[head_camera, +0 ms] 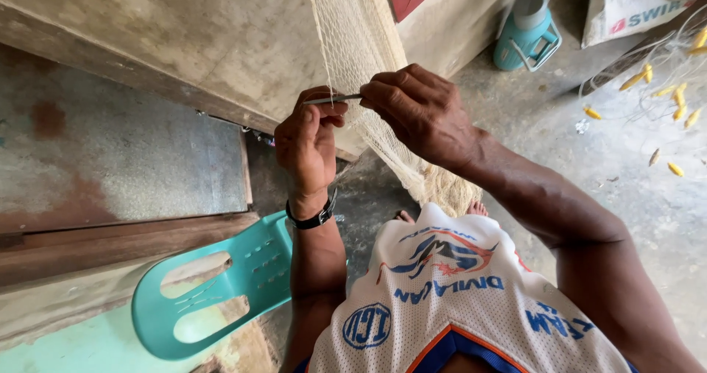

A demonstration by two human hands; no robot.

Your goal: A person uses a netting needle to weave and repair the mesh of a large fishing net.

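Note:
A pale cream fishing net [353, 34] hangs down from the top of the view and bunches on the floor near my feet. My left hand [309, 141], with a black wristwatch [313, 217], pinches the net mesh. My right hand [420, 111] grips a thin grey netting needle [331, 99] held level against the net. The needle's tip rests on my left thumb. Both hands are close together in front of the net.
A teal plastic chair [221, 292] sits at my lower left. A concrete wall and a wooden step lie to the left. A teal watering can [526, 34], a white sack [633, 5] and clear line with yellow floats [674, 93] lie on the concrete floor at right.

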